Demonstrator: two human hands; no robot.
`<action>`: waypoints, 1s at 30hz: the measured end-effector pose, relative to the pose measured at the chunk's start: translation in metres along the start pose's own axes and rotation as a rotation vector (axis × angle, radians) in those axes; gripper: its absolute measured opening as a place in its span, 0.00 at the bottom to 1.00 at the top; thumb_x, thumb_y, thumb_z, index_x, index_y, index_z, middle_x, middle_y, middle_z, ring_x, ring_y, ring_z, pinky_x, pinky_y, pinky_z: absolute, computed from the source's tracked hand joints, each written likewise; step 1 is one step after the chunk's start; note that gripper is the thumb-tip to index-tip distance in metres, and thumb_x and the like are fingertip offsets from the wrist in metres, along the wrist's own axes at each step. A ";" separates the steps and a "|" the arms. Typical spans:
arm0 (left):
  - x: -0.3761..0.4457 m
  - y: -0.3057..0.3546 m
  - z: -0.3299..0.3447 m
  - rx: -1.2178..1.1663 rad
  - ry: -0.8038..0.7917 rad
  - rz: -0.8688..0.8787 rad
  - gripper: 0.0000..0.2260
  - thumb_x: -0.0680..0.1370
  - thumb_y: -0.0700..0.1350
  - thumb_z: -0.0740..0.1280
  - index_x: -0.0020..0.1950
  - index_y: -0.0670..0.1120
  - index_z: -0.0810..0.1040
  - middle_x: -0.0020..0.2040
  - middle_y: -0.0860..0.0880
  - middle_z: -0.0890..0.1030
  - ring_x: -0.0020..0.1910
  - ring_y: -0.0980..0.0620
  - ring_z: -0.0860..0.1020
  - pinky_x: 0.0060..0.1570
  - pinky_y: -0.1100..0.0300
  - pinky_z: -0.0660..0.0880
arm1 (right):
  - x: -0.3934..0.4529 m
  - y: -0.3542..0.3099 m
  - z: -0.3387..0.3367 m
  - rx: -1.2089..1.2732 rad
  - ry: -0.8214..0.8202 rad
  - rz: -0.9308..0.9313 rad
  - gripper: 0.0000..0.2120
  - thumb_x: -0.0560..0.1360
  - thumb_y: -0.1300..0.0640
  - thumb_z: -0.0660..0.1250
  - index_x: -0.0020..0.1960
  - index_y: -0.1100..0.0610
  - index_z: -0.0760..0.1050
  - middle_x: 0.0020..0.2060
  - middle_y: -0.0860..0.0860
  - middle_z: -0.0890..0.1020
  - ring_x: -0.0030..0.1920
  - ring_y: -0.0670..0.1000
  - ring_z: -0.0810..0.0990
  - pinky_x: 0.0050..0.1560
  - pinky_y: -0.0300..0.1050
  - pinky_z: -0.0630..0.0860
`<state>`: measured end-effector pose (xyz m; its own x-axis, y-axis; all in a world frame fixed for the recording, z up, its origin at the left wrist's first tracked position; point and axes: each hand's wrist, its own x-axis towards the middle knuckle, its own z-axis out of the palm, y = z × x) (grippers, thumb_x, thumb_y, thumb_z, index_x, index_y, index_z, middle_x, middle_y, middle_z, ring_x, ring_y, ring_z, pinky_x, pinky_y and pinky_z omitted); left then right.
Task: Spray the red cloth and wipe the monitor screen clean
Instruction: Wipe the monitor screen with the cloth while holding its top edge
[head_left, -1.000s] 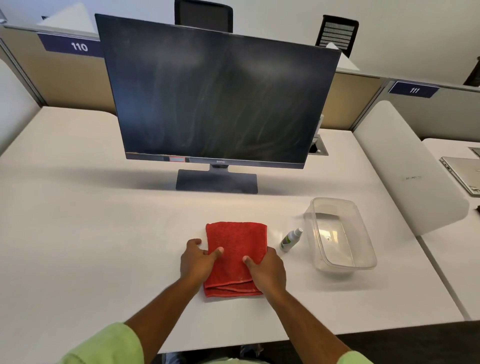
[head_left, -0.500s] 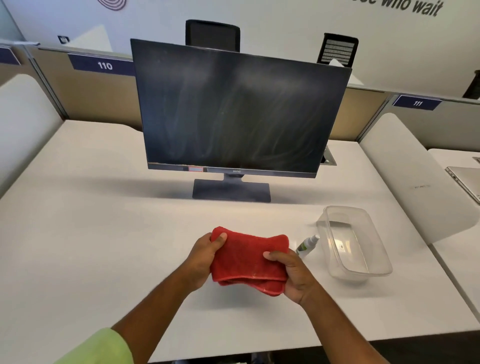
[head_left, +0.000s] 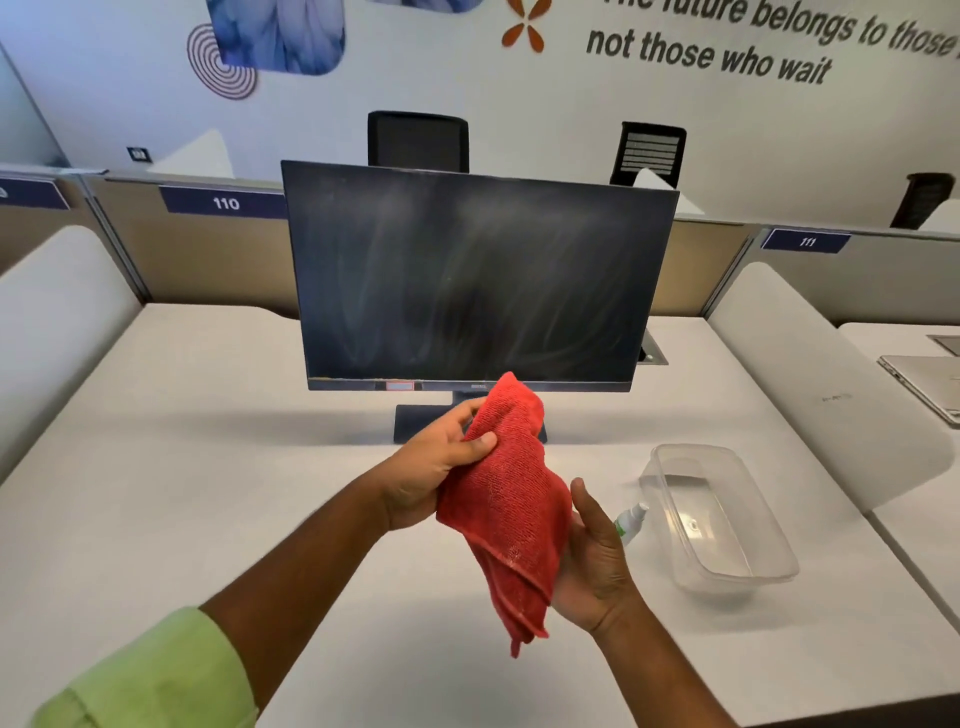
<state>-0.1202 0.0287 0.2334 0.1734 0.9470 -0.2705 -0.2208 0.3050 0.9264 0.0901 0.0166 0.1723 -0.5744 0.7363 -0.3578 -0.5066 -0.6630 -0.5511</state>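
Both hands are holding the red cloth (head_left: 511, 512) above the bench; left hand (head_left: 434, 470) pinching its top, right hand (head_left: 592, 564) cupping its lower side; the spray bottle (head_left: 629, 521) is lying just beyond the right hand, nearer it.

Red cloth (head_left: 511, 499) in both hands, left hand (head_left: 434, 467) and right hand (head_left: 592, 561), before smeared monitor (head_left: 478, 280).
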 end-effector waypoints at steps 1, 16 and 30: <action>0.005 0.005 0.001 0.024 -0.005 -0.007 0.25 0.74 0.50 0.71 0.71 0.57 0.72 0.65 0.50 0.82 0.63 0.45 0.81 0.64 0.47 0.79 | 0.003 -0.004 0.003 0.009 -0.004 -0.010 0.46 0.58 0.42 0.89 0.71 0.59 0.81 0.68 0.66 0.81 0.62 0.69 0.83 0.61 0.65 0.81; 0.095 0.074 0.003 0.833 0.518 0.276 0.23 0.80 0.49 0.71 0.73 0.49 0.70 0.67 0.48 0.75 0.67 0.50 0.75 0.67 0.54 0.71 | 0.054 -0.130 0.006 0.018 0.167 -0.205 0.27 0.77 0.40 0.71 0.70 0.54 0.77 0.63 0.60 0.86 0.58 0.65 0.87 0.50 0.65 0.86; 0.198 0.248 -0.051 1.480 0.601 0.609 0.25 0.80 0.54 0.69 0.74 0.44 0.71 0.75 0.43 0.71 0.75 0.41 0.66 0.76 0.44 0.62 | 0.137 -0.272 0.068 -0.259 0.637 -1.103 0.07 0.83 0.41 0.66 0.54 0.43 0.76 0.50 0.38 0.84 0.52 0.39 0.83 0.56 0.45 0.77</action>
<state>-0.1894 0.2974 0.3966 -0.0274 0.8901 0.4550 0.9581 -0.1064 0.2659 0.1055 0.2884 0.3243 0.5040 0.8552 0.1213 -0.3339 0.3224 -0.8857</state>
